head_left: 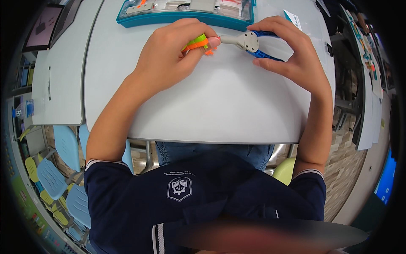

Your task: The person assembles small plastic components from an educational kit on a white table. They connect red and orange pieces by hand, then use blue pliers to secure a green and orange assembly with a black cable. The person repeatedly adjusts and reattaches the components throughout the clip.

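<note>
Near the far side of the table, my left hand (171, 55) is closed around small plastic pieces, a lime-green one (195, 43) and an orange one (198, 45). More orange bits (210, 52) show just under its fingertips. My right hand (298, 55) grips a plier-like tool (246, 42) with a grey head and blue handles. Its thumb and fingers rest on the two handles, which are spread apart. The tool's narrow grey nose points left and reaches the left fingertips. What its tip touches there is hidden by the fingers.
A teal tray (186, 19) with grey and orange parts lies beyond my hands at the table's far edge. A white card (292, 19) sits right of it. Another table (63, 80) adjoins on the left, with a laptop (46, 27) above. Blue chairs (51, 178) stand lower left.
</note>
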`<action>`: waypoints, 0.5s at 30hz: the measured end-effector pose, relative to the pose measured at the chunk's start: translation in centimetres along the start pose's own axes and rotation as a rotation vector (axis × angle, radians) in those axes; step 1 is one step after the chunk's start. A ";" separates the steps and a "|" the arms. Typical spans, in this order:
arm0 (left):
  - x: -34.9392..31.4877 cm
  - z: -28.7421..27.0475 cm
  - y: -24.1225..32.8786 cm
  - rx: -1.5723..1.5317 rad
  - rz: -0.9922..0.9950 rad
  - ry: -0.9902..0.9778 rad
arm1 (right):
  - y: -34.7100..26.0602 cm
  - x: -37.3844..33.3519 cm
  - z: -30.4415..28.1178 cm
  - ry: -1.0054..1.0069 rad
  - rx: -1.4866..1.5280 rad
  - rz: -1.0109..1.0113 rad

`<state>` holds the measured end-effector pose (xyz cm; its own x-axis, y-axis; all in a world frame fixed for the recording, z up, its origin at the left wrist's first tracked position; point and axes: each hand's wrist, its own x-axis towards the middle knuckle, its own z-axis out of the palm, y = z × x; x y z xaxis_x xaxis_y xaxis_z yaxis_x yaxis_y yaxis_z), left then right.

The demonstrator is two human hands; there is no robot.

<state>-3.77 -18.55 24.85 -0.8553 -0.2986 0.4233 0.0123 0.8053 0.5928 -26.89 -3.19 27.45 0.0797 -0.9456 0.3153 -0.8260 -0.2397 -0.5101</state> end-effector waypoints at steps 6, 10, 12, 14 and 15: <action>0.1 0.0 0.0 -0.088 0.044 0.113 | 1.0 0.2 -0.9 0.078 -0.285 -0.042; -0.3 0.5 -0.2 -0.027 0.042 -0.022 | 1.9 -0.1 -1.2 0.280 -0.412 0.040; -0.6 1.3 -0.1 0.004 0.080 -0.079 | 2.6 -0.2 -1.4 0.330 -0.462 0.155; -1.0 1.8 0.1 0.106 0.110 -0.158 | 3.5 -0.4 -1.7 0.300 -0.429 0.232; -1.2 2.0 0.2 0.157 0.127 -0.198 | 3.9 -0.4 -1.7 0.305 -0.403 0.250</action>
<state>-3.83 -17.00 23.10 -0.9368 -0.0965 0.3364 0.0588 0.9041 0.4232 -31.10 -3.34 26.69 -0.2612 -0.8422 0.4717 -0.9517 0.1429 -0.2718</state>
